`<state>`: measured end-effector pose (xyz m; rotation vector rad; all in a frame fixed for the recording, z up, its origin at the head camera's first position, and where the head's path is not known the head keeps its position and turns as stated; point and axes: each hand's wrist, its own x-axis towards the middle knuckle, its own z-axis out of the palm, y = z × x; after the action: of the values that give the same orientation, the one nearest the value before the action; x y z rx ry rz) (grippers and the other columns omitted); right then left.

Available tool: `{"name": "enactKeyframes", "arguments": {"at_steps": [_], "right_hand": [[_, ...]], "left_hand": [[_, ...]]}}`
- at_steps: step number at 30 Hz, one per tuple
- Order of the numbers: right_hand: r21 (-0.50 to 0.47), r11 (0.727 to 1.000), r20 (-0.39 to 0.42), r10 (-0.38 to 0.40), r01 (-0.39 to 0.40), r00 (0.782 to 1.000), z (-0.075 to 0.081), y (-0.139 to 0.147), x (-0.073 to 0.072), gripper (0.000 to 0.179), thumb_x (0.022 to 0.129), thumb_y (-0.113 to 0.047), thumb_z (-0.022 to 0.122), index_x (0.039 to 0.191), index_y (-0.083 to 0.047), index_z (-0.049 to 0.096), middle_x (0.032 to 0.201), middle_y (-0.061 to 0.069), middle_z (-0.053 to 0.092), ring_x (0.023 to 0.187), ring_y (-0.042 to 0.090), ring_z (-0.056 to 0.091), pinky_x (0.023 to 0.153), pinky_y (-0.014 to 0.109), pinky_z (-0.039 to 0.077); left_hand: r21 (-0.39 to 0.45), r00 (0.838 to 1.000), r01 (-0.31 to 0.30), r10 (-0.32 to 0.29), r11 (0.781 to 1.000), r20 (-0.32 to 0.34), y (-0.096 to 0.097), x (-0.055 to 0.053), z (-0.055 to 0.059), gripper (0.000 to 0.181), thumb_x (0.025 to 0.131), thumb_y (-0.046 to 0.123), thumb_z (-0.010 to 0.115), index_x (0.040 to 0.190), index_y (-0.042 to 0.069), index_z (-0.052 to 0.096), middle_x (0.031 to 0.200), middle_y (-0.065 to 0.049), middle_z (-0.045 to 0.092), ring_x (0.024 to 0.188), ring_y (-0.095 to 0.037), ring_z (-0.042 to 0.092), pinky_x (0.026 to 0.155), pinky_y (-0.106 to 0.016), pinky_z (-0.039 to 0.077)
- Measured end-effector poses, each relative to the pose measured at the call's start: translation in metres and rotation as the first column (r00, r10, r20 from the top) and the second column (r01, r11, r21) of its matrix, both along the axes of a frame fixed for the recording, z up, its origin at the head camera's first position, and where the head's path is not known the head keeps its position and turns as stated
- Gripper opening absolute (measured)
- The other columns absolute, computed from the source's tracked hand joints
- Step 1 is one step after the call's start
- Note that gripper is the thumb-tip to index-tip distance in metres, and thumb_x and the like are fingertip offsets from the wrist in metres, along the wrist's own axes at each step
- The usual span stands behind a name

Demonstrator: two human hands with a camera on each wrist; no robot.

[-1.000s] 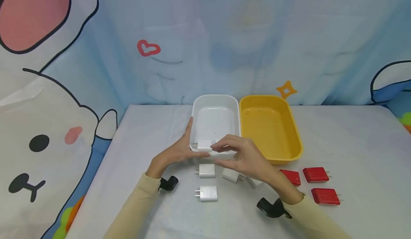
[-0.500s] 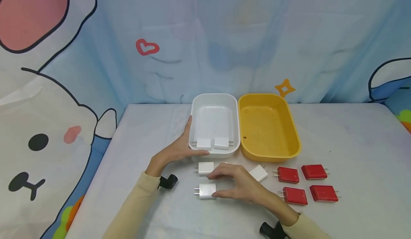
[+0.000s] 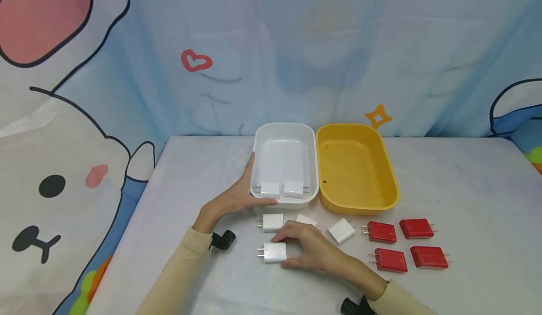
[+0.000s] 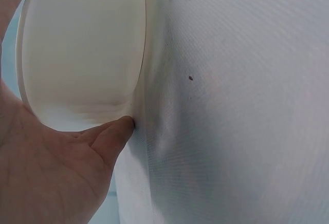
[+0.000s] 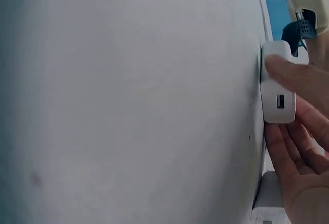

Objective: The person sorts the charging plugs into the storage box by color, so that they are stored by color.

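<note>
My left hand (image 3: 230,196) rests against the near left corner of a white plastic tray (image 3: 284,141), its index finger straight along the side and thumb along the front; the left wrist view shows the thumb (image 4: 115,131) touching the wall. My right hand (image 3: 317,249) pinches the right end of a white USB charger (image 3: 275,253) lying on the table, prongs pointing left. In the right wrist view, thumb and fingers sit on opposite sides of the charger (image 5: 280,112), its port showing. Two more white chargers (image 3: 270,190) lie inside the tray along its front.
Another white charger (image 3: 273,222) lies just beyond the pinched one, a second (image 3: 306,220) is partly behind my right hand, and a third (image 3: 341,231) lies farther right. Several red chargers (image 3: 390,260) are at the right. A yellow tray (image 3: 394,188) stands beside the white one.
My right hand was over the white tray's front with a charger below its fingers, then moved back toward me and took hold of the nearest white charger. My left hand stayed at the tray.
</note>
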<state>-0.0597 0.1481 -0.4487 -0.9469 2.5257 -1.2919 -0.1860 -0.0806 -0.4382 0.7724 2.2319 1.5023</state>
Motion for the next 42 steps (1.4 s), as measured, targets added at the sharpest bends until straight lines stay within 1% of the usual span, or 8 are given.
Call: {"name": "enactKeyframes", "arguments": {"at_steps": [5, 17, 24, 29, 33, 37, 40, 42], "right_hand": [[0.036, 0.999, 0.012, -0.018, 0.017, 1.0, 0.002, -0.003, 0.002, 0.04, 0.075, -0.006, 0.094, 0.112, -0.014, 0.078, 0.111, -0.007, 0.071, 0.106, 0.01, 0.063, 0.096, 0.031, 0.053], [0.034, 0.999, 0.0, -0.023, 0.023, 1.0, 0.002, -0.004, 0.003, 0.039, 0.073, -0.005, 0.094, 0.107, -0.014, 0.079, 0.106, -0.008, 0.072, 0.101, 0.008, 0.063, 0.092, 0.03, 0.054], [0.013, 1.0, -0.045, -0.024, 0.024, 0.999, 0.009, 0.001, 0.005, 0.038, 0.073, -0.006, 0.093, 0.107, -0.016, 0.079, 0.105, -0.011, 0.072, 0.101, 0.007, 0.064, 0.093, 0.03, 0.054], [0.021, 0.996, -0.007, -0.081, 0.081, 0.997, 0.034, 0.012, 0.002, 0.039, 0.076, -0.004, 0.091, 0.111, -0.016, 0.078, 0.11, -0.008, 0.073, 0.1, 0.009, 0.065, 0.094, 0.033, 0.057], [0.026, 0.985, -0.021, -0.168, 0.169, 0.986, 0.059, 0.026, -0.005, 0.041, 0.077, -0.004, 0.092, 0.113, -0.016, 0.077, 0.114, -0.004, 0.072, 0.099, 0.018, 0.066, 0.093, 0.043, 0.059], [-0.03, 0.97, -0.063, -0.241, 0.24, 0.968, 0.081, 0.043, -0.021, 0.041, 0.077, -0.002, 0.093, 0.114, -0.01, 0.077, 0.116, 0.004, 0.071, 0.101, 0.025, 0.066, 0.096, 0.054, 0.056], [-0.076, 0.961, -0.096, -0.273, 0.267, 0.957, 0.095, 0.053, -0.038, 0.041, 0.077, 0.001, 0.091, 0.115, -0.004, 0.076, 0.114, 0.008, 0.071, 0.101, 0.027, 0.068, 0.099, 0.055, 0.054], [-0.079, 0.955, -0.111, -0.294, 0.286, 0.949, 0.101, 0.057, -0.049, 0.04, 0.078, 0.003, 0.089, 0.116, -0.001, 0.076, 0.113, 0.01, 0.072, 0.099, 0.027, 0.069, 0.1, 0.052, 0.053]], "left_hand": [[-0.011, 1.0, 0.0, 0.0, 1.0, 0.002, 0.0, 0.0, 0.0, 0.14, 0.082, 0.033, 0.09, 0.165, 0.019, -0.022, 0.175, -0.009, -0.004, 0.159, -0.026, 0.013, 0.125, -0.054, 0.018], [-0.019, 1.0, 0.002, -0.002, 1.0, 0.012, 0.001, -0.001, 0.0, 0.141, 0.081, 0.035, 0.09, 0.165, 0.021, -0.022, 0.176, -0.007, -0.004, 0.159, -0.023, 0.012, 0.125, -0.051, 0.019], [-0.039, 1.0, -0.006, 0.007, 0.999, 0.017, 0.001, -0.001, 0.0, 0.141, 0.082, 0.038, 0.089, 0.164, 0.021, -0.024, 0.176, -0.007, -0.007, 0.159, -0.024, 0.009, 0.125, -0.054, 0.018], [-0.034, 1.0, -0.008, 0.009, 0.999, 0.022, 0.0, 0.0, 0.0, 0.141, 0.082, 0.035, 0.09, 0.164, 0.021, -0.024, 0.175, -0.008, -0.006, 0.159, -0.024, 0.011, 0.125, -0.054, 0.019], [-0.036, 1.0, -0.01, 0.011, 0.999, 0.022, 0.0, 0.0, -0.001, 0.141, 0.082, 0.036, 0.09, 0.164, 0.022, -0.024, 0.175, -0.007, -0.006, 0.159, -0.024, 0.011, 0.125, -0.053, 0.018], [-0.042, 0.999, -0.015, 0.016, 0.999, 0.034, 0.0, 0.001, 0.0, 0.141, 0.082, 0.037, 0.089, 0.164, 0.022, -0.024, 0.175, -0.006, -0.007, 0.158, -0.023, 0.01, 0.125, -0.053, 0.018], [-0.039, 0.999, -0.019, 0.021, 0.999, 0.038, 0.0, 0.001, 0.0, 0.14, 0.082, 0.035, 0.089, 0.165, 0.021, -0.023, 0.175, -0.008, -0.006, 0.158, -0.025, 0.013, 0.125, -0.053, 0.017], [-0.041, 0.999, -0.022, 0.024, 0.999, 0.041, 0.0, 0.001, 0.001, 0.14, 0.082, 0.034, 0.089, 0.165, 0.02, -0.023, 0.175, -0.008, -0.006, 0.158, -0.025, 0.013, 0.126, -0.053, 0.017]]}}
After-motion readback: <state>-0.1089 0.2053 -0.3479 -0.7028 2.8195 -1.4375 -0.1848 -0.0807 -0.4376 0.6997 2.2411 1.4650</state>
